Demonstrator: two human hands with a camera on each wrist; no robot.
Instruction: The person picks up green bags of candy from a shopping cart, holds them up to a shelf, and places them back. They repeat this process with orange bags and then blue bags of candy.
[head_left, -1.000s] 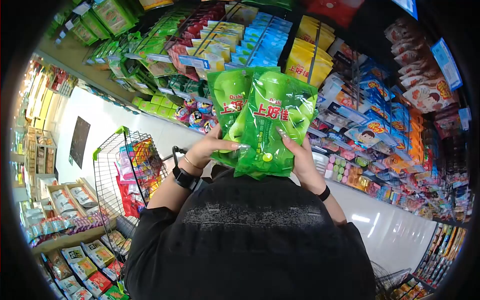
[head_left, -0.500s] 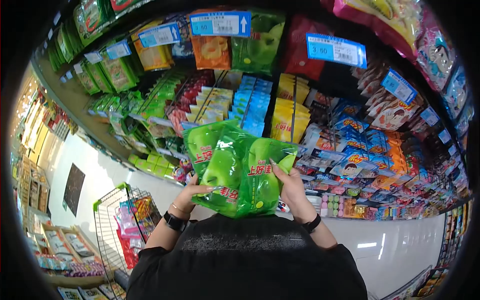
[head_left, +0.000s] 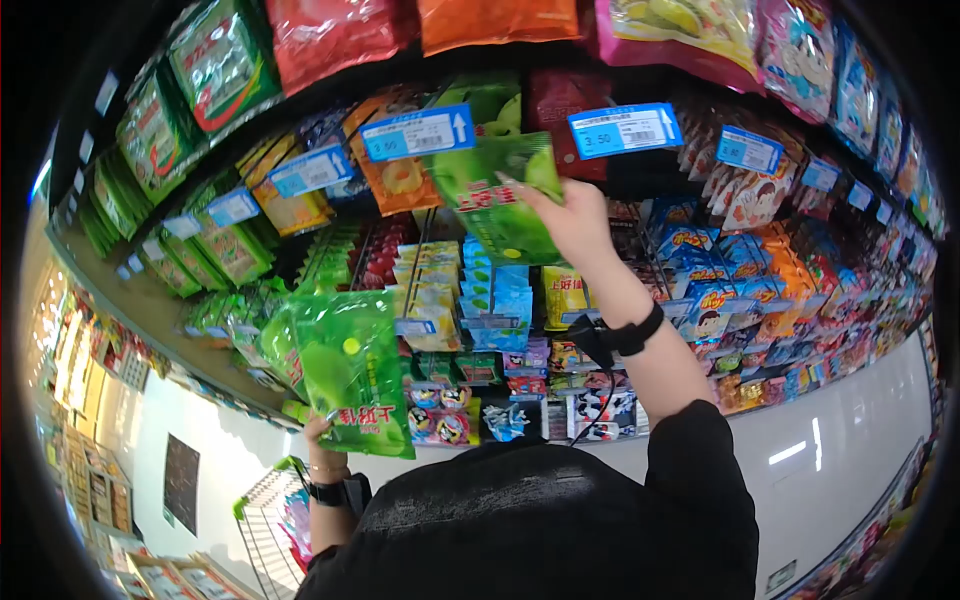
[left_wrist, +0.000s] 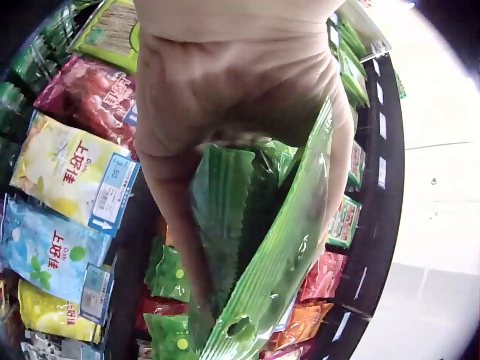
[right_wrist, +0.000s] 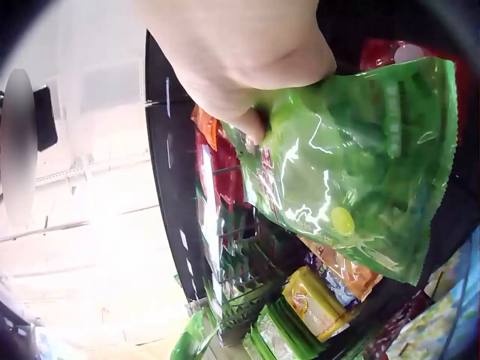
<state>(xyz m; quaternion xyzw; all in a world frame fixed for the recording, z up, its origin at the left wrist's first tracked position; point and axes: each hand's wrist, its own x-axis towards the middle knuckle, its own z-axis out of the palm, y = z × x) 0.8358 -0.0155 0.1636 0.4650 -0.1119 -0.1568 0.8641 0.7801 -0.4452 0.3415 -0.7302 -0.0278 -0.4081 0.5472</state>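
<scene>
My right hand (head_left: 580, 225) pinches one green candy bag (head_left: 505, 195) printed with apples, thumb across its front. That bag is raised before the shelf, right below the blue price labels and overlapping a similar green bag on display. In the right wrist view the bag (right_wrist: 337, 165) fills the middle, its crimped edge facing outward. Lower and to the left, my left hand (head_left: 318, 430) grips more green candy bags (head_left: 350, 375), their lettering upside down. The left wrist view shows my palm over the bags' crimped ends (left_wrist: 277, 255); some fingers are hidden behind them.
Hanging racks hold blue bags (head_left: 497, 300), yellow bags and red bags. Price labels (head_left: 415, 132) stick out along the shelf edge, with larger packs above. A shopping cart (head_left: 265, 515) with packages in it stands at lower left on the pale floor (head_left: 800, 470).
Both hands held the green bags together at the chest; they are now apart. The right has risen to the shelf with one bag, the left has moved left with the others. The view has tilted up.
</scene>
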